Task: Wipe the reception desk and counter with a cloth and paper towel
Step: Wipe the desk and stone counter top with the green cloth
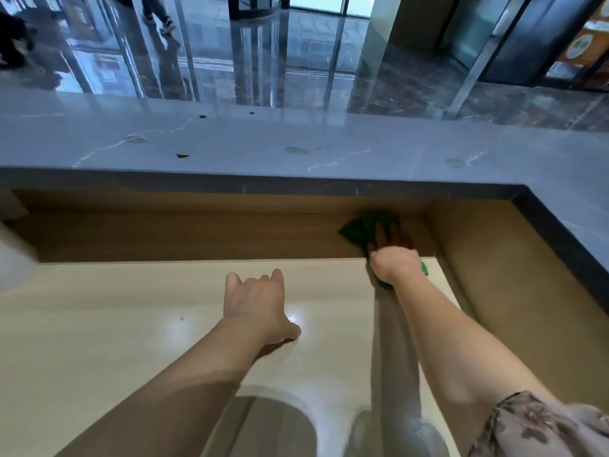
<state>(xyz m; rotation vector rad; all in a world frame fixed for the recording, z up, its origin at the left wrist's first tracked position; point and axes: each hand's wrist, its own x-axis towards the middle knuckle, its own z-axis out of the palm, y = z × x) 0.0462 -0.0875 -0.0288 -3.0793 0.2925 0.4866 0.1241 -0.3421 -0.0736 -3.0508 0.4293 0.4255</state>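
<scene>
A green cloth (361, 229) is pressed against the brown back panel of the desk, near its right inner corner, under the overhang of the grey stone counter (296, 140). My right hand (393, 263) grips the cloth's lower part, arm stretched forward. My left hand (255, 301) lies flat on the glossy beige desk top (115, 324), fingers spread, holding nothing. The counter carries a few dark specks and pale smudges. No paper towel is in view.
A brown side panel (494, 265) closes the desk on the right, under the counter's dark edge. A blurred pale object (13, 255) sits at the far left. Beyond the counter lies a shiny lobby floor with glass doors, and people walk at the far left.
</scene>
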